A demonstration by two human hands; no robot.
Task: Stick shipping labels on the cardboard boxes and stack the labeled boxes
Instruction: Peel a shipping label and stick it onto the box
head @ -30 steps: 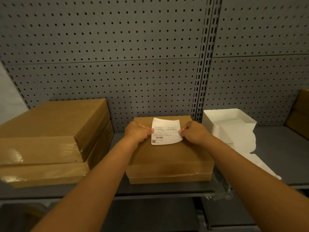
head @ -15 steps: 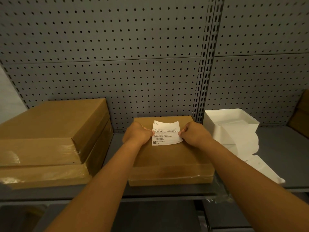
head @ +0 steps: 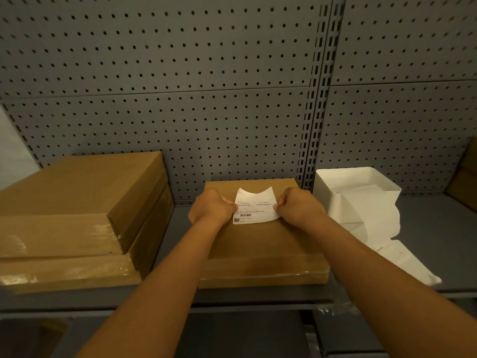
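Over the flat brown cardboard box (head: pixel 260 244), left hand (head: pixel 210 210) and right hand (head: pixel 299 208) pinch the white printed shipping label (head: pixel 254 206); since a second ago it has lowered slightly, top edge curling. Not yet stuck.

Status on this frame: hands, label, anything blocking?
Left hand and right hand pinch shipping label. Label curled over middle cardboard box, not flat. Nothing blocking.

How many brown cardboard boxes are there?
3 clearly: two flat brown cardboard boxes stacked on the left, the upper one on the lower one, and the middle box under the white label. Something brown at the right edge may be more.
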